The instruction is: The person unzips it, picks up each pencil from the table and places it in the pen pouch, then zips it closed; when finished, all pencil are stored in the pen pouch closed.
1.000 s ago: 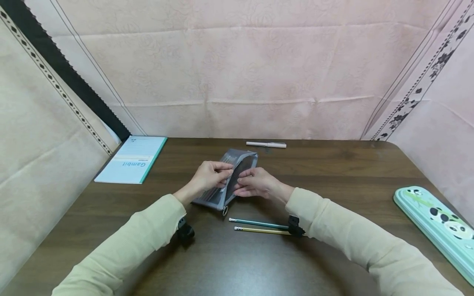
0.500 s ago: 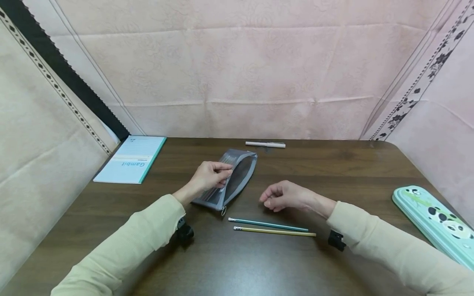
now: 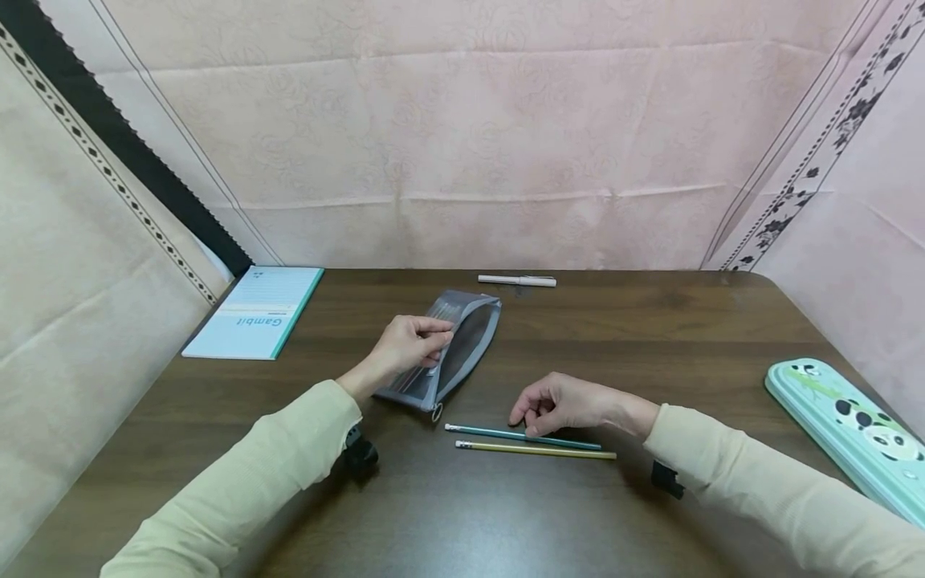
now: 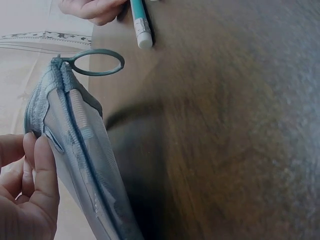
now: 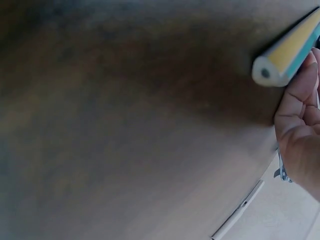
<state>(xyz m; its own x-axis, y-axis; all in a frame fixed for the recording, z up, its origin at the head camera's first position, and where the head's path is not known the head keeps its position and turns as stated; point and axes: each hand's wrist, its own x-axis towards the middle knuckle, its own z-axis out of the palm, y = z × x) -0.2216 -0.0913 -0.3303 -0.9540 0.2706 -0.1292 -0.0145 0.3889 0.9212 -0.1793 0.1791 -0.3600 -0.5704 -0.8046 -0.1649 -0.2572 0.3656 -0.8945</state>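
A grey see-through zip pouch [image 3: 462, 353] lies tilted on the table with its mouth gaping. My left hand [image 3: 408, 341] pinches the near-left edge of that mouth between thumb and fingers. From the zip end hangs a ring pull [image 4: 99, 62], plain in the left wrist view. To the right, my right hand [image 3: 567, 404] is down at a teal pencil [image 3: 477, 429], fingers bent and thumb tip over it; no grip around the pencil shows. Just nearer lies a yellow pencil [image 3: 535, 449], about parallel to the teal one. Both have white erasers pointing left.
A light-blue notebook [image 3: 256, 313] lies at the back left of the brown table [image 3: 686, 337]. At the back edge is a white pen [image 3: 516, 281]. A mint panda pencil case [image 3: 853, 433] sits at the far right. Patterned cloth [image 3: 470, 144] encloses the table.
My right hand has left the pouch's mouth, moved right and come down to the teal pencil. The left hand stays on the pouch, whose mouth now shows unblocked.
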